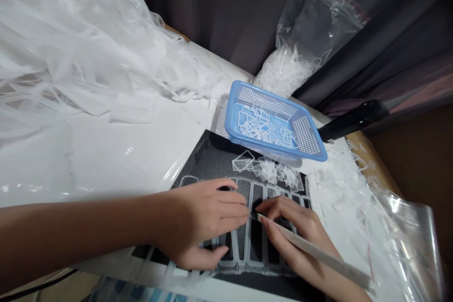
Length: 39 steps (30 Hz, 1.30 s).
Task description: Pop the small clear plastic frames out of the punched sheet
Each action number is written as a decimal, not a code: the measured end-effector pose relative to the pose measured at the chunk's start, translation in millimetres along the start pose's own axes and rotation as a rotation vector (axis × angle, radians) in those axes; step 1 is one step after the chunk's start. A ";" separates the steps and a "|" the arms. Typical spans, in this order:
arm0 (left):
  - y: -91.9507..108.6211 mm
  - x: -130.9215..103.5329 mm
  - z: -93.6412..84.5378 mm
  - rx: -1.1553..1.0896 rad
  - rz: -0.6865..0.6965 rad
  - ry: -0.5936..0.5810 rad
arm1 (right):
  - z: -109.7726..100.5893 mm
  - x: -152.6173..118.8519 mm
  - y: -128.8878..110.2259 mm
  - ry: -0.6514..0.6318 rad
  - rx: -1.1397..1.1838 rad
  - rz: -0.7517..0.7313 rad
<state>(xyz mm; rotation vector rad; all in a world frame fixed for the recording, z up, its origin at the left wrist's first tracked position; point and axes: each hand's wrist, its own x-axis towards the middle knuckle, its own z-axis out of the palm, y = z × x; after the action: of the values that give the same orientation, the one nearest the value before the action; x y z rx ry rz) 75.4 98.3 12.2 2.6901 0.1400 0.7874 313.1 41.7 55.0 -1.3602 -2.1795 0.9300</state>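
A black board (219, 160) carries clear plastic strips (250, 245) cut into long rectangular frames. My left hand (208, 219) lies palm down across the strips, fingers stretched out and thumb spread. Close to its fingertips, my right hand (293, 222) grips a slim, pale-handled tool (314, 247) like a pen. The tool's thin dark tip meets the strips between both hands; whether it is a blade or tweezers I cannot make out. Small loose clear frames (271, 170) lie heaped on the board just beyond my right hand.
A blue basket (276, 151) holding more small frames stands behind the board. Beyond it leans a zip bag (290, 63) of similar pieces. White plastic offcuts (88, 33) pile up at the left rear. A black handle-like object (354, 120) and clear film (410, 236) are at the right.
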 end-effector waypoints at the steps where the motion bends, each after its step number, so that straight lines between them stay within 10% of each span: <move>1: 0.2 0.2 -0.2 -0.002 -0.004 -0.004 | 0.5 0.0 -0.4 0.001 -0.008 -0.005; 27: 8.4 1.0 0.2 -0.006 -0.066 -0.059 | 15.4 -13.3 -0.5 0.035 -0.667 -0.422; 39: 10.3 1.6 -0.1 0.047 -0.058 -0.036 | 14.5 -9.0 4.7 0.087 -0.542 -0.366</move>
<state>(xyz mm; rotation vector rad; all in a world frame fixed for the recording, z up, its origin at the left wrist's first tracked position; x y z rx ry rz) 76.7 88.9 16.6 2.7296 0.2299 0.7266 310.7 30.4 41.6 -1.1143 -2.5961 0.1442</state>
